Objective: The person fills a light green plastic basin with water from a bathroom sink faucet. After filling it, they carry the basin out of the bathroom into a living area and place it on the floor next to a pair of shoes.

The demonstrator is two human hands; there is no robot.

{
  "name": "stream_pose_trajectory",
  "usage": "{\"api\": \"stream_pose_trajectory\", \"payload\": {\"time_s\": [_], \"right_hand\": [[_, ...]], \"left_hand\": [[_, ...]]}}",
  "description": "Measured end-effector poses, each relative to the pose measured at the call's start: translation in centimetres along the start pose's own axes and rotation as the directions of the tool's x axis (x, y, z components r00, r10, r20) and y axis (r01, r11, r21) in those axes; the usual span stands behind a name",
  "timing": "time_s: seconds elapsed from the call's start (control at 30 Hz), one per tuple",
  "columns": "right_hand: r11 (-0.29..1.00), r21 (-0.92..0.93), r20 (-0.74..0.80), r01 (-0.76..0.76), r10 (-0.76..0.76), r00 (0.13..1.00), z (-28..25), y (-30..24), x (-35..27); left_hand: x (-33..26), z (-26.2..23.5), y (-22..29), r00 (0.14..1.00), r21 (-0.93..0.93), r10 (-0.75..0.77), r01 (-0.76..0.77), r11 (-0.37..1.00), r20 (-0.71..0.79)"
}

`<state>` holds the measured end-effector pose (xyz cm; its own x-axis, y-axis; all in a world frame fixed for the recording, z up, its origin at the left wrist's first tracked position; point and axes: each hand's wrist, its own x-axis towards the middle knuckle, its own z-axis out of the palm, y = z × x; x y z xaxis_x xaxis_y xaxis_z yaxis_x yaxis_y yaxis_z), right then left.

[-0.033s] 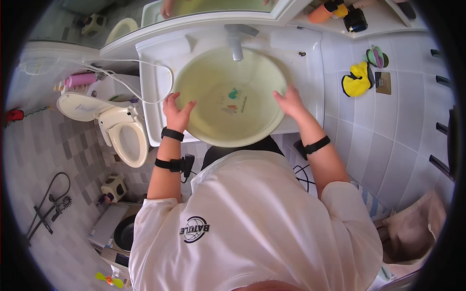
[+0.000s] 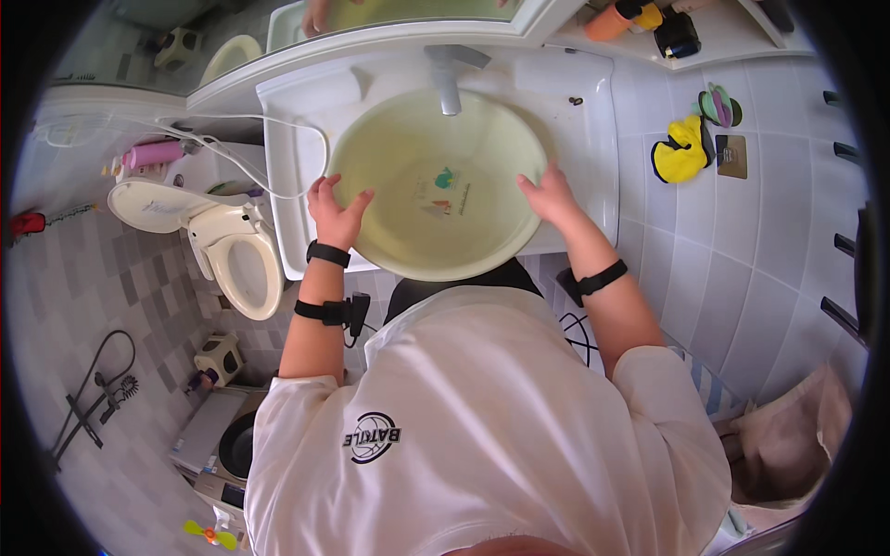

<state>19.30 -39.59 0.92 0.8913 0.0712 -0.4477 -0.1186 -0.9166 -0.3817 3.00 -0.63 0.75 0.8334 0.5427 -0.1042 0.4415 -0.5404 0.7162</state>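
A large, round, pale yellow-green washbasin (image 2: 408, 148) rests over the white sink counter (image 2: 589, 204), its near side reaching past the counter's front edge. Small teal and red pictures show on its bottom; whether there is water in it I cannot tell. My left hand (image 2: 337, 213) grips the basin's left rim, thumb on the inner side and fingers around the outside. On the opposite rim, my right hand (image 2: 551, 196) holds on with its thumb inside, its other fingers partly hidden. The grey faucet (image 2: 448, 88) reaches over the basin's far edge.
A white cable (image 2: 326, 148) loops across the counter's left side. Further left stands a toilet (image 2: 250, 269) with its lid up. A yellow and black glove (image 2: 684, 153) hangs on the right wall. Bottles (image 2: 612, 20) stand on a shelf above, and a mirror (image 2: 139, 51) is behind.
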Motion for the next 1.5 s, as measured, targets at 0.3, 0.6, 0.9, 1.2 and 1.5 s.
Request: {"api": "stream_pose_trajectory", "payload": {"time_s": [0.3, 0.6, 0.9, 1.2, 1.5], "right_hand": [[0.990, -0.129, 0.069, -0.052, 0.061, 0.996, -2.1, -2.8, -0.7], [0.963, -0.244, 0.100, -0.112, 0.139, 0.985, -2.9, -1.2, 0.5], [0.973, -0.186, 0.050, -0.135, 0.147, 0.988, -2.9, -1.5, -0.6], [0.982, -0.164, -0.084, -0.096, 0.083, 0.993, -0.8, -0.6, -0.3], [0.985, -0.016, -0.191, -0.169, 0.163, 0.968, -0.7, -0.1, -0.7]], "left_hand": [[-1.7, 1.3, 4.6, 0.988, 0.359, 0.140, -0.156, 0.920, 0.069], [-1.9, 2.7, 6.5, 0.983, 0.438, 0.075, -0.143, 0.887, 0.170], [-1.6, 2.6, 5.9, 0.975, 0.419, 0.015, -0.109, 0.901, 0.221], [-0.2, 1.7, 5.2, 0.961, 0.400, 0.016, -0.130, 0.907, 0.277], [-0.1, 1.7, 5.0, 0.953, 0.411, 0.029, -0.158, 0.898, 0.302]]}}
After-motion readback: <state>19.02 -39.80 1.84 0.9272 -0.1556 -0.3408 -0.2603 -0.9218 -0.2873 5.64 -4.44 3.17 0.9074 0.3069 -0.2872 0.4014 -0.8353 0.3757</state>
